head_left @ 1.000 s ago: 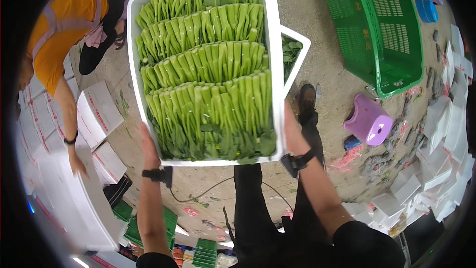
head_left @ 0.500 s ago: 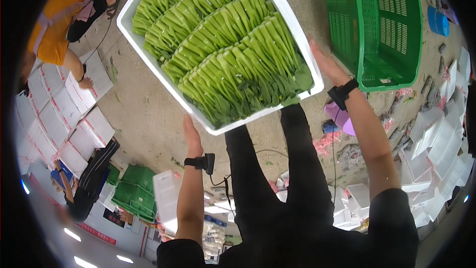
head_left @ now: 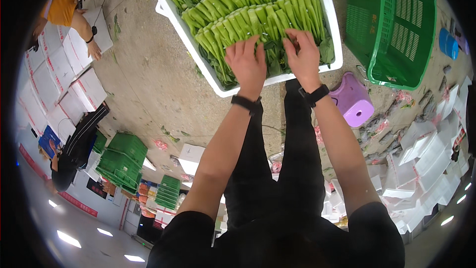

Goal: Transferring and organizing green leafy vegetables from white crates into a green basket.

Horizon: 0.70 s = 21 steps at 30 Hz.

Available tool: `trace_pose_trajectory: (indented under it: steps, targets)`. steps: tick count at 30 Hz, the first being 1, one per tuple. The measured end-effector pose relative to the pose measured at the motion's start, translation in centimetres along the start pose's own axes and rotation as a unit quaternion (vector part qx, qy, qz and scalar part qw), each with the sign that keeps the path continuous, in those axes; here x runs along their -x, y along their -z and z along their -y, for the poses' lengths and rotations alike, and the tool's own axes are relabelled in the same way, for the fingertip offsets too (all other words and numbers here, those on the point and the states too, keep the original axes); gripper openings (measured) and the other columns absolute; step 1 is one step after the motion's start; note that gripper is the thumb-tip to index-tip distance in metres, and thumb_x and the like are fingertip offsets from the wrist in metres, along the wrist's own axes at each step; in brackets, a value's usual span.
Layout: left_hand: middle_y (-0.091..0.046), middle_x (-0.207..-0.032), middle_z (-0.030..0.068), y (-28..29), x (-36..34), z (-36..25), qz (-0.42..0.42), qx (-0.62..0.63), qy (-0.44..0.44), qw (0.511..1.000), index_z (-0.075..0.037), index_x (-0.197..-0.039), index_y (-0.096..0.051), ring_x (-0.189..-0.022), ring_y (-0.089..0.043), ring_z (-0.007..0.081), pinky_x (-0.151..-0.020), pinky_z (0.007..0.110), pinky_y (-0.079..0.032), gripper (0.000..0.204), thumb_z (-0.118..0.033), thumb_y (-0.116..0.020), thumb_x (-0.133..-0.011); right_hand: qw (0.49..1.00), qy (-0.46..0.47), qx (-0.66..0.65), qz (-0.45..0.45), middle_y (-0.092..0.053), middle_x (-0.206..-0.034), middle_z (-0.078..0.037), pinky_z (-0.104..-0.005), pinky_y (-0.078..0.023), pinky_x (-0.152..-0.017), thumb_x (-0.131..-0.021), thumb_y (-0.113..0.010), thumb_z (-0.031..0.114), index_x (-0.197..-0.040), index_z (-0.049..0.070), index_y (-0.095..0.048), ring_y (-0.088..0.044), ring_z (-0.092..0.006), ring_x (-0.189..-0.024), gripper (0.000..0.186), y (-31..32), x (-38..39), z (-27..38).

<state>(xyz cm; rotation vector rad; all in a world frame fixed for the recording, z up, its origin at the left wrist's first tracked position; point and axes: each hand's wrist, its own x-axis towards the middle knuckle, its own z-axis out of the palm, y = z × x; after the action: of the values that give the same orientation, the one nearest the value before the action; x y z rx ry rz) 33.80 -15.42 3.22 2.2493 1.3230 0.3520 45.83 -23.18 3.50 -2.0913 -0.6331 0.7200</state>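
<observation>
A white foam box (head_left: 331, 25) full of choy sum (head_left: 238, 24) lies before me. The green stalks are packed in several slanting rows, with darker leaves along the near side. My left hand (head_left: 247, 67) rests on the nearest row, its fingers laid over the stalks and the thumb apart. Close beside it on the right, my right hand (head_left: 303, 58) touches the same row near the leaves. Its fingers are bent, with a gap to the thumb. Neither hand visibly grips a stalk. Each wrist wears a black strap.
Right of the box stands a large green crate (head_left: 396, 30), with a purple stool (head_left: 354, 106) below it. White boxes (head_left: 59, 77) are stacked at left, near a person in orange (head_left: 64, 0). More green crates (head_left: 121, 161) stand at lower left; white foam pieces (head_left: 416, 168) lie at right.
My hands have moved from outside the box's two sides onto the choy sum near its close edge. The box now appears higher and further right in view. More of the purple stool shows.
</observation>
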Motion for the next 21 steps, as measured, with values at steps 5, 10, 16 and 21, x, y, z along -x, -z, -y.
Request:
trace_pose_trajectory:
  steps: [5,10,16,21]
  targets:
    - [-0.054,-0.087,0.0043,-2.5,-2.1,1.4,0.013,-0.063,-0.114,0.991,-0.015,-0.093,-0.067,-0.091,-0.05,0.0266,-0.081,0.04,-0.036,0.014,-0.02,-0.071,-0.081,0.999,-0.01,0.014,-0.037,-0.061,-0.091,-0.01,-0.0326,-0.05,-0.065,-0.084,-0.067,0.007,-0.106,0.005,-0.065,-0.06,-0.0217,-0.067,0.022,-0.8,-0.5,-0.3]
    - [-0.056,-0.087,0.0044,-1.9,-2.7,1.9,0.052,-0.124,-0.143,0.981,-0.014,-0.09,-0.066,-0.09,-0.052,0.0265,-0.079,0.041,-0.038,0.013,-0.013,-0.069,-0.077,0.997,0.003,0.047,-0.053,-0.062,-0.091,-0.01,-0.0329,-0.05,-0.063,-0.084,-0.067,0.008,-0.107,0.005,-0.066,-0.06,-0.0207,-0.065,0.023,-0.3,-0.8,-1.4]
    - [-0.049,-0.132,0.0186,10.7,1.5,17.1,-0.015,-0.412,0.151,0.899,-0.013,-0.14,-0.044,-0.128,-0.037,0.0393,-0.094,0.051,-0.035,0.066,-0.006,-0.062,-0.077,0.968,0.201,0.153,-0.004,-0.059,-0.091,-0.01,-0.0398,-0.049,-0.072,-0.081,-0.068,0.006,-0.105,0.008,-0.065,-0.06,-0.0295,-0.082,0.024,-1.9,-2.4,0.1]
    - [-0.056,-0.124,0.0134,13.7,4.7,17.3,-0.028,-0.289,0.186,0.939,-0.012,-0.13,-0.054,-0.122,-0.042,0.0343,-0.094,0.052,-0.033,0.057,-0.013,-0.072,-0.076,0.949,0.217,0.224,0.036,-0.054,-0.092,-0.009,-0.0414,-0.046,-0.077,-0.078,-0.068,0.007,-0.093,0.011,-0.063,-0.055,-0.0302,-0.088,0.016,-3.7,-4.2,-0.5]
